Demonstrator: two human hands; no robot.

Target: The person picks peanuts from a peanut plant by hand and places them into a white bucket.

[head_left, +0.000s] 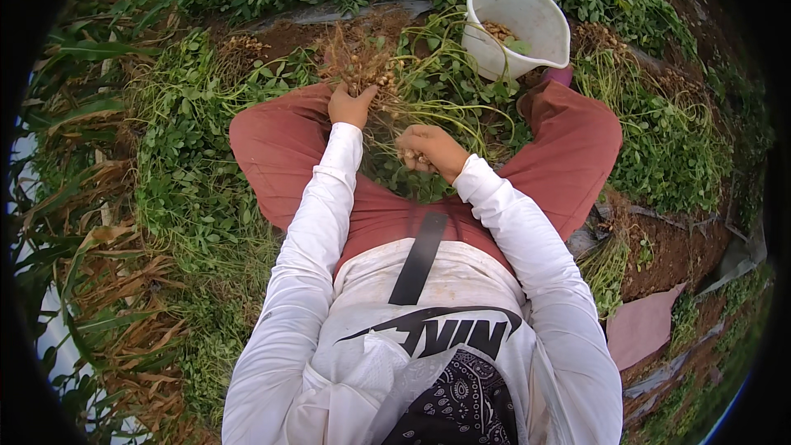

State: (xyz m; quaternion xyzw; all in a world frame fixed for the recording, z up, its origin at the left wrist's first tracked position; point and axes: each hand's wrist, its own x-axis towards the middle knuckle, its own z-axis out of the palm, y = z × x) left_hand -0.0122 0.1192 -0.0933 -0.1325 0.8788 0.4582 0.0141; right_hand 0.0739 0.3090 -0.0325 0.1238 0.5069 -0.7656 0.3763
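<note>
My left hand (351,105) grips a bunch of pulled peanut plants by the root end, between my spread legs. Dry brown roots with peanut pods (384,81) stick out past its fingers, and green stems (448,112) trail off to the right. Close by, below and to the right, my right hand (432,149) is curled around several loose peanut pods (409,154), some showing at its fingers. A white plastic bucket (550,31) stands tilted beyond my right knee, with picked peanuts (499,31) and a green leaf at its bottom.
Peanut plants with roots exposed lie in heaps at the left (185,154) and right (667,148). Corn plants (93,216) line the far left. Strips of plastic mulch film (346,14) edge the bare soil (673,253). A pink sheet (642,326) lies at lower right.
</note>
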